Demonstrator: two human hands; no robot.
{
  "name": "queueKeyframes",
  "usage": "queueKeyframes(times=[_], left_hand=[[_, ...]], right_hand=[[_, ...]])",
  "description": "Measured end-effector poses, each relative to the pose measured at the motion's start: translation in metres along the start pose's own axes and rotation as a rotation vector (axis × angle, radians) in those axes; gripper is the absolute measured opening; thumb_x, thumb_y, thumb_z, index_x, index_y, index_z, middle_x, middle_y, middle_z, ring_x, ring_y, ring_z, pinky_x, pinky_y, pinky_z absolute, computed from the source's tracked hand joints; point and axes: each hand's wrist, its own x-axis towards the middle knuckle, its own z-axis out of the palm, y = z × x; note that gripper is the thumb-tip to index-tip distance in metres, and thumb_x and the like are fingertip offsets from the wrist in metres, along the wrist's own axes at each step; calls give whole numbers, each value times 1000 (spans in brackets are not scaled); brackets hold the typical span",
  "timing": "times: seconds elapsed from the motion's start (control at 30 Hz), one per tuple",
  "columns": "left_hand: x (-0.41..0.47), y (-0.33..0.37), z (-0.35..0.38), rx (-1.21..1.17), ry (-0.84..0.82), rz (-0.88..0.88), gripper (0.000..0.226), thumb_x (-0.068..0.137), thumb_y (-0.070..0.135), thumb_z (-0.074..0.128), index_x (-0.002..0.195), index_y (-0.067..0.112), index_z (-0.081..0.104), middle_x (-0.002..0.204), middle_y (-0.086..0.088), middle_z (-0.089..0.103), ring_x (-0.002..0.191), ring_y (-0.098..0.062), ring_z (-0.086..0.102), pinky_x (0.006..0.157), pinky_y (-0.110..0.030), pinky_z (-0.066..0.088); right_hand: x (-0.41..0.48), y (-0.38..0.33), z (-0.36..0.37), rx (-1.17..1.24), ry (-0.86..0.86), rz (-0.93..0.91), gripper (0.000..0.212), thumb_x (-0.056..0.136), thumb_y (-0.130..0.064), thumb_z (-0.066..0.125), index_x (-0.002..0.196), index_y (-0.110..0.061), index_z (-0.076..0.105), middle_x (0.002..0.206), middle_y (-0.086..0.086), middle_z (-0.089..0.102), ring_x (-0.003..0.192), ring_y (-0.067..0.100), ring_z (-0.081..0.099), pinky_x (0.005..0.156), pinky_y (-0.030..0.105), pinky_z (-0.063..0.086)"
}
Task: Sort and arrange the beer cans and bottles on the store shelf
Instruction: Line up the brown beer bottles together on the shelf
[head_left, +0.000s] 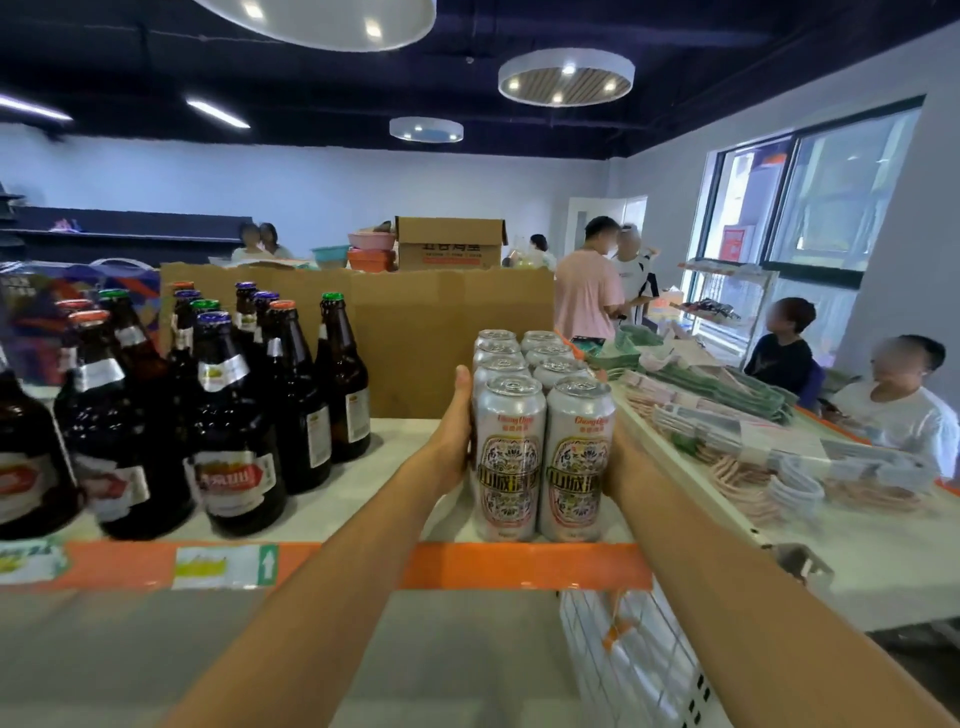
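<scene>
Several silver beer cans (540, 447) stand in two rows on the white shelf (400, 436), at its right end behind the orange front strip (519, 564). My left hand (457, 431) presses flat against the left side of the can block. On the right side, my right hand (615, 462) is pressed against the cans, mostly hidden behind them. Several dark brown beer bottles (228, 410) with coloured caps stand grouped on the left half of the same shelf, apart from the cans.
A tall cardboard sheet (415, 332) closes the back of the shelf. To the right lies a white table (883, 561) with packaged goods. Several people stand or sit beyond it. A wire rack (623, 665) hangs below the shelf's right end.
</scene>
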Motion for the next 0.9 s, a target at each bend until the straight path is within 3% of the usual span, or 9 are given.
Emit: queueKeyframes(times=[0.1,0.2,0.27,0.4,0.5,0.57,0.67,0.8,0.9], left_hand=[[-26,-4,5,23,43,24,87,80,93,24,134,36,63,140,-4,61,136,-27,49,115,-53,35],[-53,-4,22,-3,103,18,82,87,85,15,130,36,65,135,-1,64,123,-18,57,107,-44,44],[-74,-4,39,-39,93,9,77,93,77,11,119,33,69,123,-1,70,107,-16,64,89,-36,51],[-116,3,65,-71,190,4,67,97,70,14,122,29,60,127,0,62,121,-24,55,105,-43,43],[-144,10,65,119,406,82,74,97,71,22,150,23,41,152,-3,44,146,-27,34,119,-45,26],[-158,17,49,265,587,226,61,104,58,33,147,18,46,147,-4,51,141,-25,42,111,-37,34],[-182,44,7,409,782,420,28,103,30,52,122,15,66,110,3,67,111,-18,62,92,-30,50],[-214,93,-69,614,955,545,20,102,16,54,116,15,68,104,5,67,91,-3,61,73,-7,44],[-236,116,-132,667,1093,521,23,102,15,54,122,16,66,108,6,64,95,-8,59,67,-9,39]], right_hand=[[-9,3,-10,30,-133,-27,71,98,-67,32,139,-15,58,126,17,67,113,33,64,92,42,51],[-27,6,-17,51,-159,-18,91,79,-88,28,135,-26,62,127,11,69,121,31,60,89,44,50],[-42,14,-18,66,-166,-12,90,83,-85,25,129,-19,66,122,14,70,115,31,63,85,42,52],[-63,24,-18,69,-11,-56,75,97,-73,21,126,-18,63,121,9,68,112,26,61,93,44,51],[-96,11,-8,-13,342,-312,57,105,-53,27,133,-13,56,130,9,58,117,25,52,105,42,40],[-120,-12,7,-73,415,-596,51,105,-44,29,134,-8,51,134,12,54,115,21,50,104,36,39],[-144,-49,43,-148,257,-878,44,100,-48,36,132,-21,49,133,3,53,119,19,51,100,36,40],[-171,-62,101,-369,-21,-993,33,100,-32,51,132,-21,55,132,-5,58,122,11,53,107,37,45],[-182,-39,145,-629,-224,-983,39,100,-27,58,137,-17,53,134,-9,55,122,4,48,109,30,40]])
